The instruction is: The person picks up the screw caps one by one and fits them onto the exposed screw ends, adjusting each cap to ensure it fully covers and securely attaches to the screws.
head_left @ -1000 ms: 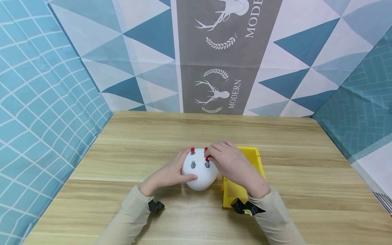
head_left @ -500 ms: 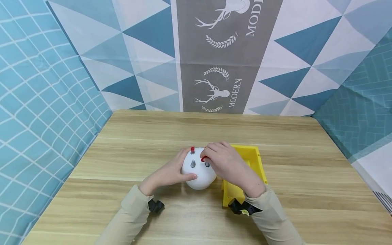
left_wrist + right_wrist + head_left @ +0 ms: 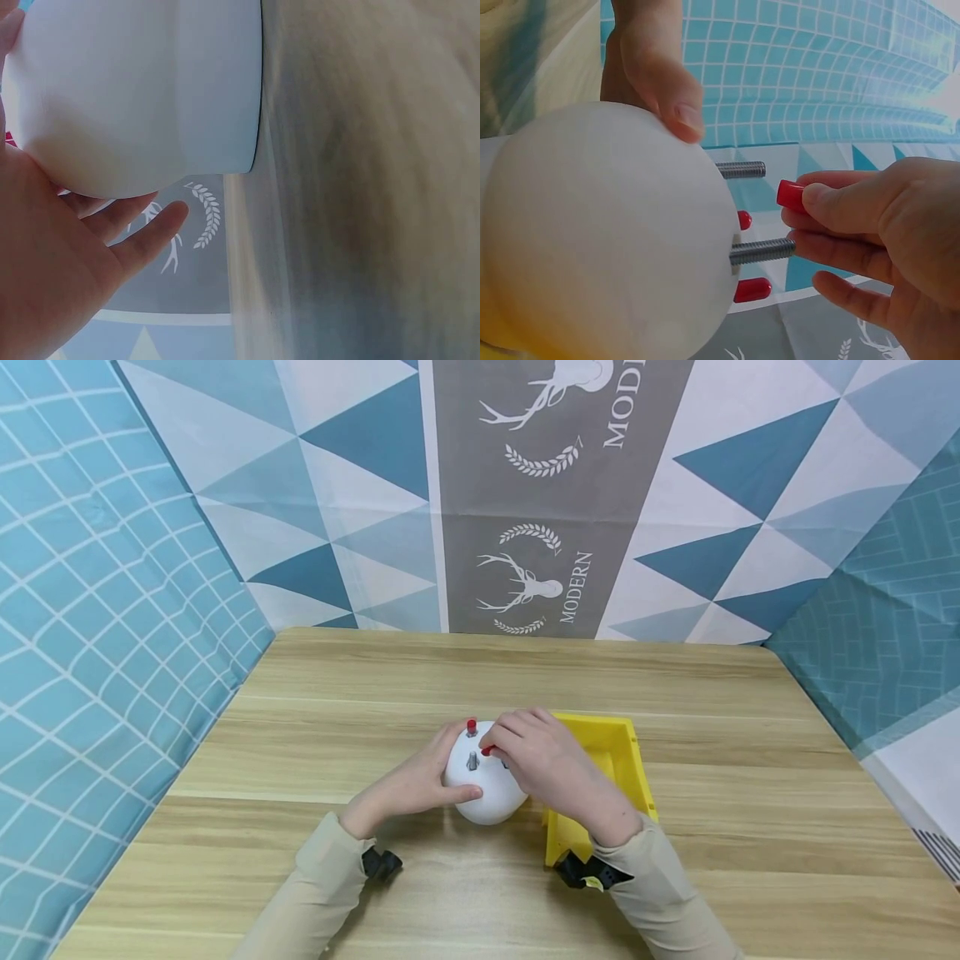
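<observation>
A white ball-shaped body [image 3: 487, 802] with a flat base stands on the table. My left hand [image 3: 416, 783] grips its left side, thumb in front and fingers behind. Two bare threaded bolts stick out of the top, a nearer bolt [image 3: 763, 250] and another bolt [image 3: 742, 169] in the right wrist view. Beyond them, a red cap [image 3: 752, 289] and a second red cap [image 3: 745, 220] cover two more posts. My right hand [image 3: 551, 770] pinches a loose red cap [image 3: 791, 196] between thumb and finger, apart from the bare bolt tips.
A yellow tray [image 3: 636, 768] lies right of the white body, partly under my right forearm. The wooden table [image 3: 315, 735] runs back to a patterned backdrop [image 3: 375, 527]. Each wrist wears a black camera strap.
My right hand has moved left with the red cap, from over the right front bolt towards the left one. My left hand and the white body have stayed in place.
</observation>
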The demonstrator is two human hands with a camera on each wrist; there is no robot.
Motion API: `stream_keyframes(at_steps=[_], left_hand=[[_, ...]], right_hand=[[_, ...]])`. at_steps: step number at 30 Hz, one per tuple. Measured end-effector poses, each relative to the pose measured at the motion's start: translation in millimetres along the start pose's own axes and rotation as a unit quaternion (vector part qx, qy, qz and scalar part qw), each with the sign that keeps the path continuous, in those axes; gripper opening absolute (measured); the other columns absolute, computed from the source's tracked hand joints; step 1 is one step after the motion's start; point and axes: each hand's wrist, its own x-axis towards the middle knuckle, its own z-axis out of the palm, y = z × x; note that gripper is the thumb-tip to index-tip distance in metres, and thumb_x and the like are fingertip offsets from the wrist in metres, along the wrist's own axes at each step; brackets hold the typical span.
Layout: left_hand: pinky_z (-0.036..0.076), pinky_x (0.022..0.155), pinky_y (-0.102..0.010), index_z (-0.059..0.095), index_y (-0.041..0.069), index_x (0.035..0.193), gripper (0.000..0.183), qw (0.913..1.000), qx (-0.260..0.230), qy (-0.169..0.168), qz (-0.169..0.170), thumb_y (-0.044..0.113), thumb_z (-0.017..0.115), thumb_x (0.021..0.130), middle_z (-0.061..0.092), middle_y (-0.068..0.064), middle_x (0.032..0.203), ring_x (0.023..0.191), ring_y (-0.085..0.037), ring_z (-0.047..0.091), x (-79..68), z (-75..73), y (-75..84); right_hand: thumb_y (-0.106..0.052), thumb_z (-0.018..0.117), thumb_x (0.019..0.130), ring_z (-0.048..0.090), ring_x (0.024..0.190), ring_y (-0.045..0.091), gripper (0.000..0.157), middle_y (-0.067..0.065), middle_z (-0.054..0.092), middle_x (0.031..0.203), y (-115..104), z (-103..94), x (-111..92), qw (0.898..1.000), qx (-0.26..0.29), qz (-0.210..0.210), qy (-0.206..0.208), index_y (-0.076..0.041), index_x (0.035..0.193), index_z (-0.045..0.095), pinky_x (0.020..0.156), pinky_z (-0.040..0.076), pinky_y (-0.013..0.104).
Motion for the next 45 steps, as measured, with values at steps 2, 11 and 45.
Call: stream_keyframes(at_steps=[2,11,45], left_hand=[[0.042,0.091,-0.037,0.02,0.016,0.143,0.089,1.0,0.003,0.001,0.001,0.051,0.067,0.075,0.03,0.0,0.137,0.113,-0.015,0.043,-0.3,-0.3,0.8],[0.043,0.089,-0.036,0.02,0.017,0.143,0.088,1.0,0.001,0.0,0.003,0.05,0.067,0.076,0.03,0.001,0.137,0.112,-0.015,0.043,0.0,-0.1,0.1],[0.043,0.087,-0.034,0.016,0.028,0.142,0.085,0.9997,-0.022,-0.009,0.0,0.047,0.067,0.077,0.026,0.007,0.139,0.11,-0.011,0.044,-0.2,-0.5,1.2]], right_hand=[[-0.004,0.069,0.079,0.058,0.091,0.016,0.015,-0.001,0.063,0.09,-1,0.8,0,1.0,0.002,-0.004,0.005,-0.012,0.09,0.062,0.082,0.045,0.029],[-0.004,0.069,0.078,0.058,0.092,0.016,0.016,-0.002,0.063,0.089,-3,3.9,2,1.0,0.01,-0.016,0.023,-0.013,0.089,0.062,0.083,0.044,0.029],[-0.004,0.07,0.076,0.059,0.085,0.015,0.017,-0.001,0.063,0.089,-9,17.3,10,0.997,-0.032,-0.053,0.044,-0.011,0.09,0.063,0.081,0.044,0.027]])
